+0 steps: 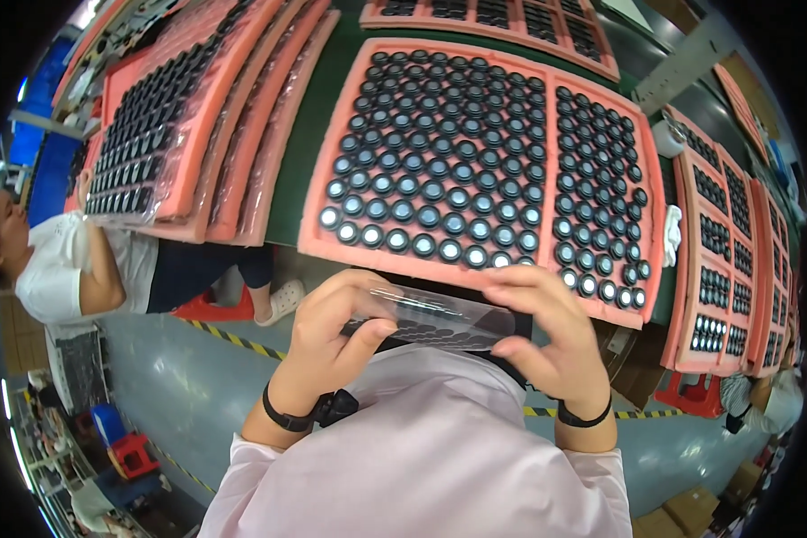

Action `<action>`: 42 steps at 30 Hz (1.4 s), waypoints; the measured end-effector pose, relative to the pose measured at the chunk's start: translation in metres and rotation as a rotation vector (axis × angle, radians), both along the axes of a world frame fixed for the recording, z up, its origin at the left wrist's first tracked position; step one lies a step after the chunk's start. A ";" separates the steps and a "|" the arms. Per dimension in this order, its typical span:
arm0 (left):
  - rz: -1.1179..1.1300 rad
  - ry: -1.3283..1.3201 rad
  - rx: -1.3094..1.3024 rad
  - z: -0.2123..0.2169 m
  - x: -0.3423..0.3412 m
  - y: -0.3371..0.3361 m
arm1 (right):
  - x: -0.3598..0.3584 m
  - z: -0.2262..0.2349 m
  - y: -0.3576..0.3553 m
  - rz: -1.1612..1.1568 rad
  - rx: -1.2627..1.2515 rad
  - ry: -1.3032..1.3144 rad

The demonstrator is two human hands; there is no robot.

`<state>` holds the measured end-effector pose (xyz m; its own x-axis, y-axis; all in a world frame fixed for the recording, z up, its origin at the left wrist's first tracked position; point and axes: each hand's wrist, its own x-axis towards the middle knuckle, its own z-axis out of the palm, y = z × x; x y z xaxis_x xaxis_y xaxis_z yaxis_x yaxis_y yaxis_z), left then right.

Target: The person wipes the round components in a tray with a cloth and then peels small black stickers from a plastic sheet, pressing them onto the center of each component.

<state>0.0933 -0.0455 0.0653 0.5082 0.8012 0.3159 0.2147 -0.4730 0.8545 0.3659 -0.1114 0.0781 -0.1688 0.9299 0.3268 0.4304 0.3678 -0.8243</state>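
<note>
Pale, loose shirt fabric (421, 439) lies nearest, filling the near middle. Just beyond it, raised between the person's two hands and off the table, is a clear sheet (439, 314). It is thin, glossy and slightly bowed, with bright streaks of glare across its far part and rows of dark, flattened round shapes along its near part; whether these are on the sheet or show through it is hard to say. Its long axis runs left to right across the body, with the right end a little nearer than the left.

The left hand (327, 327) grips the left end, thumb laid over the near side and fingers bent around the far side. The right hand (556, 327) is closed around the right end more loosely, its thumb at the near corner and its fingers spread toward the far edge. Dark bands circle both wrists.

Just beyond the hands, a pink foam tray (317, 235) lies on a green table (289, 204), carrying rows of black round pieces (457, 197) with pale tops. To its left stand overlapping pink trays (185, 199) with clear film; farther left is a co-worker (54, 278) in a white top. More loaded pink trays lie to the right.
</note>
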 end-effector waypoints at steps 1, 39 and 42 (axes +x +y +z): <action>0.010 -0.014 0.012 0.000 -0.003 0.001 | -0.011 0.001 0.006 0.095 -0.053 0.036; -0.160 -0.168 -0.222 -0.023 0.008 0.004 | 0.221 -0.050 -0.017 -0.678 -0.403 -0.810; -0.113 -0.160 -0.263 -0.023 0.011 0.006 | 0.205 -0.033 -0.039 -0.662 -0.514 -0.896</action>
